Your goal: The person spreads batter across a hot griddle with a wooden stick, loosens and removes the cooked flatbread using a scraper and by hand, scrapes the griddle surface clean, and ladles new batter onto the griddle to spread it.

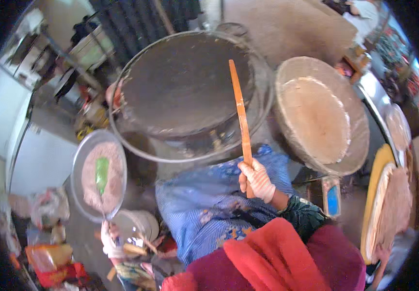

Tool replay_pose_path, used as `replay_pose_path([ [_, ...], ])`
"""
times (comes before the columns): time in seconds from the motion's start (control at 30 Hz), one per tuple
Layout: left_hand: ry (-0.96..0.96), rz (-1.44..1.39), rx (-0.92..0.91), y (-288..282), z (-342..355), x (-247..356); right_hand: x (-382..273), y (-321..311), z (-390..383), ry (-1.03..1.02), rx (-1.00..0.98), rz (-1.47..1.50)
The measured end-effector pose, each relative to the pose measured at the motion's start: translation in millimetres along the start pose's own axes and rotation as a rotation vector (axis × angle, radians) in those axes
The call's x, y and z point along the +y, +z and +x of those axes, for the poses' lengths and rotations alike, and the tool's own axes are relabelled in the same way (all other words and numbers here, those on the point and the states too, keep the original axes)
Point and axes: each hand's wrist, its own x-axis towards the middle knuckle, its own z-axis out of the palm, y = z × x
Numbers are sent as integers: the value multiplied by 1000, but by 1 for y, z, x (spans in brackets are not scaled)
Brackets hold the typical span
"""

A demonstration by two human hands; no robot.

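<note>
My right hand (pixel 258 180), in a pale thin glove, is closed round the lower end of a long flat wooden stick (pixel 241 116). The stick points up and away, its tip over the large round dark griddle (pixel 180 87). At the lower left my left hand (pixel 112 240), also gloved, is closed at the near rim of a metal basin (pixel 77 177). A thin handle runs from it to a green ladle (pixel 102 174), which lies on pinkish-brown batter or meal (pixel 115 160); I cannot tell which.
A wide shallow round tray (pixel 287 104) with a pale round base stands right of the griddle. Stacked flatbreads (pixel 393 208) lie on a yellow board (pixel 371 203) at far right. A whitish bucket (pixel 146 223) stands beside the basin. Plastic bags (pixel 49 206) lie at left.
</note>
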Motion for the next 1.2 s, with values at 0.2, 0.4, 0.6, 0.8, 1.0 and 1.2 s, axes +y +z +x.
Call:
replay_pose_path([
  [0.2, 141, 83, 97, 72, -34, -9, 16, 58, 77, -270, -120, -107],
  [0.4, 115, 321, -93, 175, -36, -53, 27, 36, 144, -426, 180, -1214],
  [0.6, 256, 1145, -158, 251, -3, -154, 2, -58, 176, -477, 321, -1104],
  [0.8, 1152, 1915, -599, 227, 111, -216, -1, -68, 192, -445, 315, -963],
  [1.0, 1051, 2417, -619, 244, 146, -222, -8, -85, 203, -463, 317, -936],
  [1.2, 1089, 2255, -555, 248, 132, -215, 5, -93, 224, -716, 441, -1006],
])
